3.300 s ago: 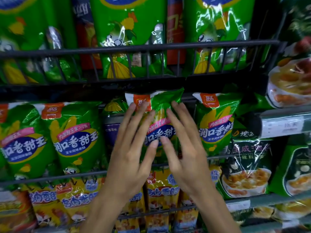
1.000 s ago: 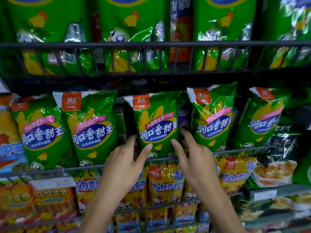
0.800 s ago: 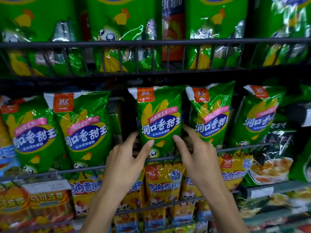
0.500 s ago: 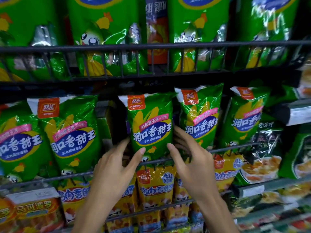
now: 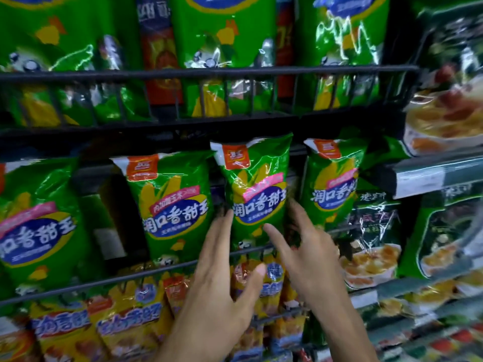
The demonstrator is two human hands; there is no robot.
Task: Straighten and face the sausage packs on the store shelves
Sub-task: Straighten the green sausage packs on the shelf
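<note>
Green sausage packs stand in a row behind the wire rail (image 5: 162, 270) of the middle shelf. My hands flank one upright green pack (image 5: 257, 189) near the middle of the row. My left hand (image 5: 217, 280) has straight fingers, with its tips touching the pack's left edge. My right hand (image 5: 305, 253) has spread fingers: the index finger lies on the pack's lower front and the others reach its right edge. Neighbouring green packs stand at the left (image 5: 172, 205) and right (image 5: 334, 184), both facing forward. A dark gap (image 5: 104, 220) separates them from the far-left pack (image 5: 34, 220).
Larger green packs (image 5: 222, 48) fill the wire basket shelf above. Yellow sausage packs (image 5: 125, 325) hang on the shelf below. Dark green packs with bowl pictures (image 5: 371, 246) and a price rail (image 5: 431, 178) are at the right.
Both hands have left the pack they flanked half a second ago and moved to its right-hand neighbour. The view has swung right and come closer to the shelf.
</note>
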